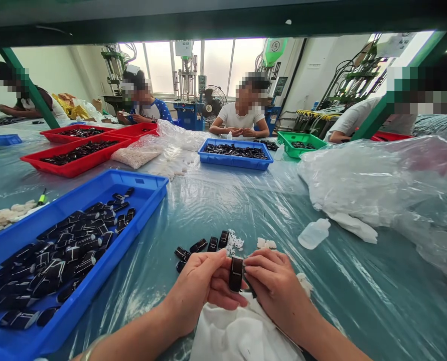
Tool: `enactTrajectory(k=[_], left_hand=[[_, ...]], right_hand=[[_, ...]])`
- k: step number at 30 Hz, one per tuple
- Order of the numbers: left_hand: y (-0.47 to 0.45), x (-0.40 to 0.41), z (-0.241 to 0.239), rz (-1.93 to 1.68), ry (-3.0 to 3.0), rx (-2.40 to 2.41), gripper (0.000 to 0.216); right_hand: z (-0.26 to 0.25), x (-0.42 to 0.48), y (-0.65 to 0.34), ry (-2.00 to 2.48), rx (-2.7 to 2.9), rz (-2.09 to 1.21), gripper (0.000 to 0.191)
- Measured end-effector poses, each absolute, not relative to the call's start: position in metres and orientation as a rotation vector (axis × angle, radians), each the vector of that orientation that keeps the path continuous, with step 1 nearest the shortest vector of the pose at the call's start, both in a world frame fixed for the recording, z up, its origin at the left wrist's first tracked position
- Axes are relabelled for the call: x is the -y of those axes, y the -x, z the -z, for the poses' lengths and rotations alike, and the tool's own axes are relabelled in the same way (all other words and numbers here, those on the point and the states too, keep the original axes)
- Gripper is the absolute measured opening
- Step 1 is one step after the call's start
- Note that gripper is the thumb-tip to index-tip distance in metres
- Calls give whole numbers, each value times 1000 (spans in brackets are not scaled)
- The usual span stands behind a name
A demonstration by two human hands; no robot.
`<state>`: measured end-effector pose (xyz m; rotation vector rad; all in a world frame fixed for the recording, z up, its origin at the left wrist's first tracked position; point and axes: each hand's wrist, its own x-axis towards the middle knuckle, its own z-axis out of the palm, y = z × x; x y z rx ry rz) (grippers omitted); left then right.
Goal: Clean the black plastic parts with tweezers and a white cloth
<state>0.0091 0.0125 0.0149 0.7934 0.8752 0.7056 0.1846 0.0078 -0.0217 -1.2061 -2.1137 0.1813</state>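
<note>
Between the fingers and thumb of my left hand (pixel 208 281) is a small glossy black piece (pixel 236 274), upright, with a light line across it. My right hand (pixel 274 283) is at the right side of that piece, its fingers pressed together; what they pinch is hidden. Below both hands lies a white cloth (pixel 242 331). Just beyond them, several similar black pieces (pixel 212 244) sit beside a heap of small white scraps (pixel 234 242) and a little pile of white bits (pixel 266 243).
At left stands a large blue tray (pixel 140 183) of black pieces. A squeeze bottle (pixel 314 234) lies at right, near a big clear plastic bag (pixel 358 175). Farther back are red trays (pixel 70 168), another blue tray (pixel 234 161), a green tray (pixel 302 150) and several seated people.
</note>
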Motion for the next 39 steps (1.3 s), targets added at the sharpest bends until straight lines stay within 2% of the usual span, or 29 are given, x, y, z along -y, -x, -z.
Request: enactTrajectory(k=[6, 8, 12, 14, 29, 39], left_hand=[[-9, -10, -13, -665, -882, -865, 25], [-10, -10, -12, -638, -895, -856, 25], [-10, -10, -11, -622, -860, -848, 27], [-11, -10, -10, -633, -839, -838, 28], [-13, -10, -6, -619, -815, -849, 23], [-16, -7, -4, -551, -852, -784, 23]], right_hand=[[8, 0, -188, 1282, 1911, -304, 15], [2, 3, -188, 1296, 1796, -433, 9], [-7, 7, -187, 1217, 1501, -813, 8], [-10, 6, -187, 1215, 1432, -888, 7], [-11, 8, -187, 1347, 1275, -1059, 13], [-9, 13, -182, 1276, 1271, -1115, 8]])
